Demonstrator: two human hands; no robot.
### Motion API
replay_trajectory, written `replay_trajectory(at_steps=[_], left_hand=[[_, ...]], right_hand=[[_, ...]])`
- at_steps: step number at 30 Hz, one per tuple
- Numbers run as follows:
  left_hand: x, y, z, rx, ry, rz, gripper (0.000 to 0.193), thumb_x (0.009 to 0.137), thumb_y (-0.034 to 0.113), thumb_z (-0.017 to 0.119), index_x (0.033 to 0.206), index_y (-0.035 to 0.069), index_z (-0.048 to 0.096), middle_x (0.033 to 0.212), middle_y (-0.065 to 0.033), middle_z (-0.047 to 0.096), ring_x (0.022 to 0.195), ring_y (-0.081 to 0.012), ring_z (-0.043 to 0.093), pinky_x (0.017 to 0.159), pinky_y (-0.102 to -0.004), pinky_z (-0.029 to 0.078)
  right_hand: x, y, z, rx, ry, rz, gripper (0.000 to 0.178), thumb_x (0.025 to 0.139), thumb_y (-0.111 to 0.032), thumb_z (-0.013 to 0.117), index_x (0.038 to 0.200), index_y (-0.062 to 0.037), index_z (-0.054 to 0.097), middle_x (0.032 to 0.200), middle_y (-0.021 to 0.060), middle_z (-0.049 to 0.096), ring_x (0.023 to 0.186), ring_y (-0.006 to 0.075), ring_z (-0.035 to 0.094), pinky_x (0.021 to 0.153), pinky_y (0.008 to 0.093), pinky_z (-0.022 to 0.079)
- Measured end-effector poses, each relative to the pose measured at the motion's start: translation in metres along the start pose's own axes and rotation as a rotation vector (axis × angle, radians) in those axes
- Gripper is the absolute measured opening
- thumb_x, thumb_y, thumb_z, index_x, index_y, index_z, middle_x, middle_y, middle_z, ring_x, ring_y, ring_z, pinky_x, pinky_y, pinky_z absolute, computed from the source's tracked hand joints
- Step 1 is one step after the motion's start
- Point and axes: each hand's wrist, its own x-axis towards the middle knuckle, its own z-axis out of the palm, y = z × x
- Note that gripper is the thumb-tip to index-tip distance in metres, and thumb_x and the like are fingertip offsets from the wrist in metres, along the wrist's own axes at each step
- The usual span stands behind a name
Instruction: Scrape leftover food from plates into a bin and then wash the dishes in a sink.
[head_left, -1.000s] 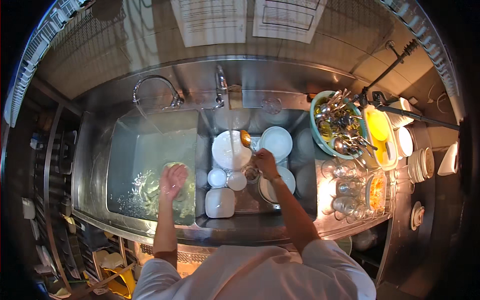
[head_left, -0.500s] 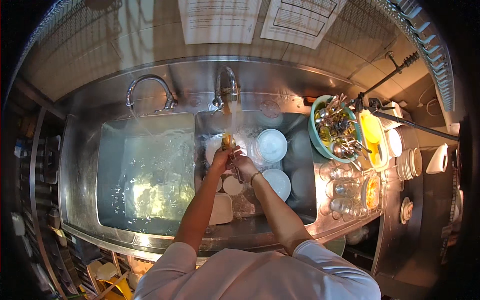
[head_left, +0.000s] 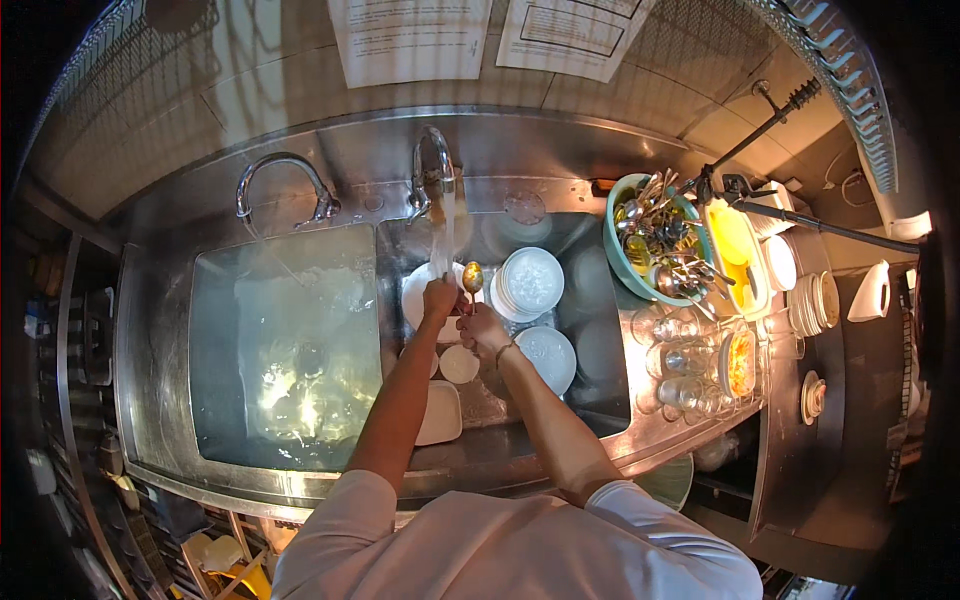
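Note:
A metal spoon (head_left: 473,277) stands with its bowl pointing away from me, catching a golden shine. My right hand (head_left: 484,330) is closed around its handle. Just left of it, my left hand (head_left: 441,299) has its fingers curled in under the running tap (head_left: 433,165); what they hold, if anything, is hidden. Below the hands, the right sink basin (head_left: 600,400) holds a stack of white plates (head_left: 533,281), another white plate (head_left: 546,360), a small round dish (head_left: 459,364) and a rectangular dish (head_left: 439,414).
Left of my arms is a water-filled basin (head_left: 285,340) under a second tap (head_left: 285,165). On the right counter stand a teal bowl of cutlery (head_left: 616,262), a container with yellow contents (head_left: 738,262), several glasses (head_left: 683,358) and stacked white dishes (head_left: 815,302). A black metal arm (head_left: 800,222) reaches over them.
The spoon's bowl has come out of the stream and now shows clearly to the right of the water. My left hand has moved slightly apart from the right one.

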Motion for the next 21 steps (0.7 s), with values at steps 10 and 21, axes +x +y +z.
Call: replay_trajectory(at_steps=[10,21], left_hand=[[-0.018,0.01,-0.018,-0.645,-0.421,-0.162,0.012,0.081,0.006,0.055,0.087,-0.003,0.061,0.069,-0.0083,0.061,0.048,-0.0188,0.055,0.046,-0.0305,0.046],[-0.019,0.005,-0.007,-0.137,0.131,0.124,0.026,0.083,0.022,0.061,0.067,0.002,0.061,0.057,-0.0094,0.06,0.054,-0.0172,0.061,0.046,-0.0303,0.046]], right_hand=[[0.0,-0.011,-0.006,-0.198,-0.12,0.105,0.016,0.086,-0.004,0.048,0.098,-0.012,0.042,0.07,0.003,0.049,0.045,0.0071,0.036,0.037,0.0218,0.024],[-0.007,-0.001,0.006,-0.166,-0.231,0.087,0.018,0.084,-0.006,0.05,0.097,-0.0084,0.037,0.071,0.0043,0.049,0.044,0.0068,0.034,0.036,0.0217,0.024]])
